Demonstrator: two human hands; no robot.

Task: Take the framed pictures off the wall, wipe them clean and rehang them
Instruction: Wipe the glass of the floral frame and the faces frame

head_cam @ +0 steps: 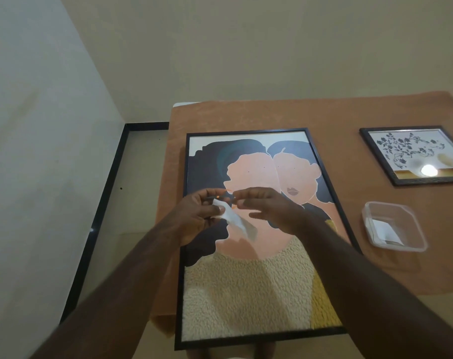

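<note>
White wipe [235, 218] in left hand [197, 213] grip, right hand [269, 211] pinching alongside.

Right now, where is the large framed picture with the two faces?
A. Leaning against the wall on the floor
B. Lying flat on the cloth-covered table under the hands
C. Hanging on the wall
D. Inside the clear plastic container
B: the large framed picture lies face up on the orange cloth covering the table, below the left hand and right hand, which hold a white wipe.
</note>
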